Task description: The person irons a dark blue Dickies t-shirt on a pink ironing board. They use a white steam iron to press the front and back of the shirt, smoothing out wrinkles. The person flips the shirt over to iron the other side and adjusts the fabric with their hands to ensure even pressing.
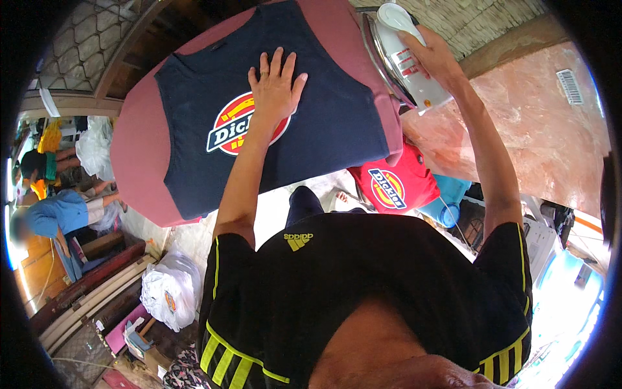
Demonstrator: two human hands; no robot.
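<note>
A dark navy sleeveless shirt (304, 48) with a round red and yellow print on its front lies spread over a padded ironing board (139, 149) with a dusty pink cover. My left hand (277, 87) rests flat on the shirt just above the print, fingers spread, holding nothing. At the board's far right end, my right hand (435, 58) is closed around the handle of a white iron (405, 68). The iron's shiny metal base is tilted toward the shirt. Part of the grip is hidden by my fingers.
A red printed shirt (414, 172) hangs below the board's right end, near a blue container (453, 191). A marbled pinkish tabletop (518, 110) stands at the right. Lower left are a stuffed white plastic bag (172, 288) and wooden planks. Beyond them, a person in blue (68, 214) sits.
</note>
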